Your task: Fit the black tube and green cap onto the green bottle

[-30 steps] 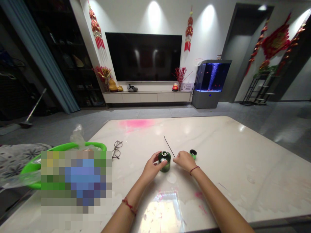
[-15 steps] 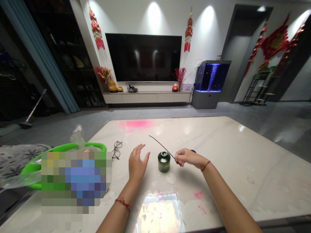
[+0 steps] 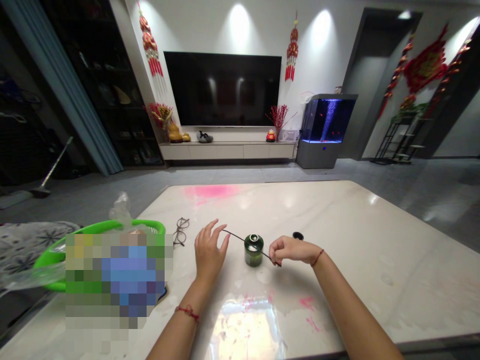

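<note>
A thin dark stick [image 3: 236, 235] is pinched near its right end in my right hand [image 3: 283, 249]. It slants across the front of a small green glass bottle [image 3: 254, 255] with an open neck, which stands upright on the table. My left hand [image 3: 210, 250] is left of the bottle, thumb and fingers apart, with the stick's far tip between thumb and forefinger; I cannot tell if they touch it. Just behind my right hand lies a round black cap [image 3: 298, 235].
The pale stone table [image 3: 360, 280] has pink stains. Folded eyeglasses [image 3: 181, 231] lie to the left, near a green basket [image 3: 152, 223] with plastic bags; part of it is blurred out. Beyond stand a television [image 3: 223, 90] and a fish tank [image 3: 328, 120].
My right hand has tilted and lowered the stick, so its far tip has come down to my left hand. My left hand has shifted slightly left. The black cap shows more.
</note>
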The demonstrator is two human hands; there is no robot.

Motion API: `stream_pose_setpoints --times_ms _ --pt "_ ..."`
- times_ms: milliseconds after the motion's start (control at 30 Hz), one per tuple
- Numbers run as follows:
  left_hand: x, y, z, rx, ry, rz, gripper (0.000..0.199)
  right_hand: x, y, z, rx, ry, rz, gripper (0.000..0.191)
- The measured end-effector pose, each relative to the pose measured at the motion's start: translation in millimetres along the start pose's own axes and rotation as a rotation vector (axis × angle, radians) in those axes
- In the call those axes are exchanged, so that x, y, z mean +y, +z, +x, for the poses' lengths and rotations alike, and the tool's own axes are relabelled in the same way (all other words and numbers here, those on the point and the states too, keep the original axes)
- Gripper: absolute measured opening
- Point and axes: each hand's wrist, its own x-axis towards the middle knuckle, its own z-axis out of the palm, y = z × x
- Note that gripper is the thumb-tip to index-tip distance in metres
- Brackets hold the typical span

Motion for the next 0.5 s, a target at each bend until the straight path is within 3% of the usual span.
stream_pose_setpoints --times_ms 233,500 --pt "-1.6 0.3 -0.5 0.026 0.011 0.031 0.02 -3.1 -0.4 -2.3 -0.005 -0.01 0.014 0.01" --pt "-2.1 3.2 -2.1 -0.026 0.067 0.049 0.017 -1.8 -0.3 -3.4 -0.054 -0.013 0.003 0.011"
